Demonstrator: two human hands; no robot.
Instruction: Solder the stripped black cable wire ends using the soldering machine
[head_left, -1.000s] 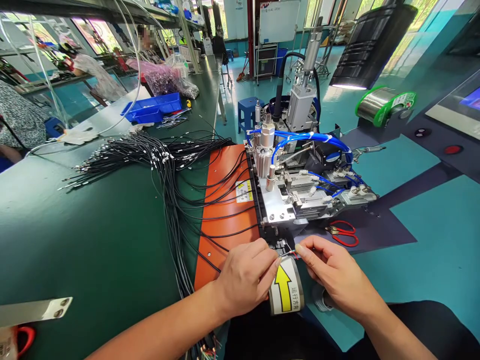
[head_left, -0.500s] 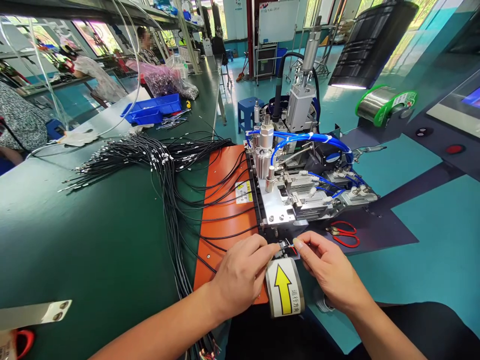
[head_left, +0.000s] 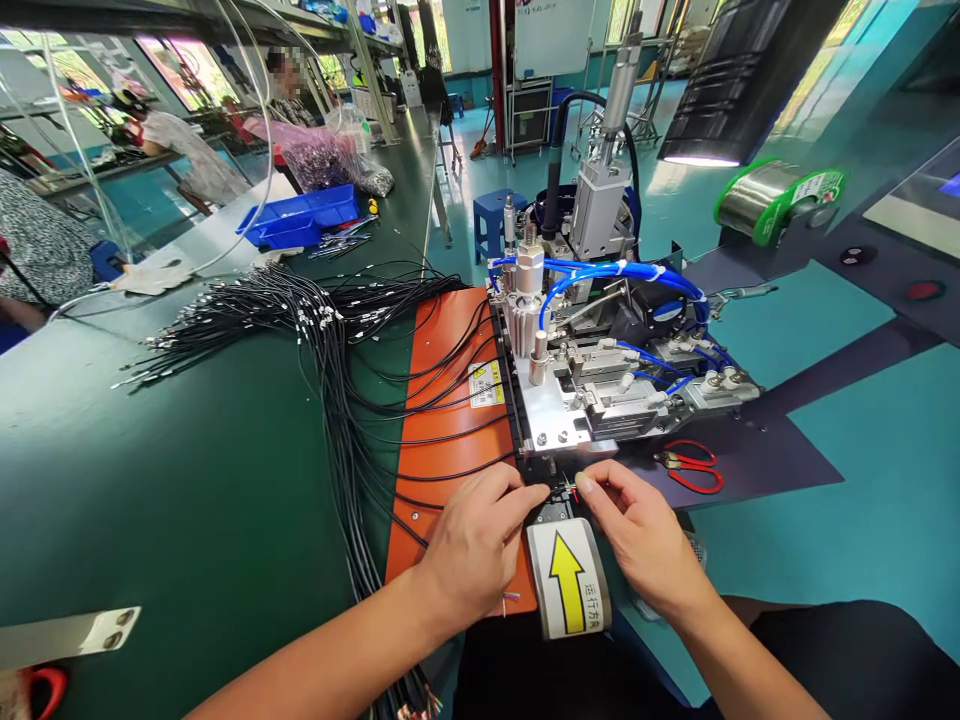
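At the front of the metal machine (head_left: 551,410), my left hand (head_left: 476,535) pinches a black cable (head_left: 557,492) close to its end. Thumb and fingertips of my right hand (head_left: 637,530) are closed on the thin coloured wires (head_left: 573,489) coming out of that end. Both hands meet just above a curved plate (head_left: 570,580) with a yellow arrow. Several other black cables run across the orange board (head_left: 442,400) into the machine's edge. Under my left palm a few loose wire ends show against the board.
A thick bundle of black cables (head_left: 337,420) lies on the green table (head_left: 225,500). Red-handled cutters (head_left: 690,466) rest right of the machine. A solder spool (head_left: 776,200) and a black lamp (head_left: 742,90) stand beyond. Blue trays (head_left: 300,218) and seated people are at the back left.
My right hand has moved slightly left, nearer my left hand. Coloured wires now show spread between the fingertips, and loose wire ends have appeared below my left hand.
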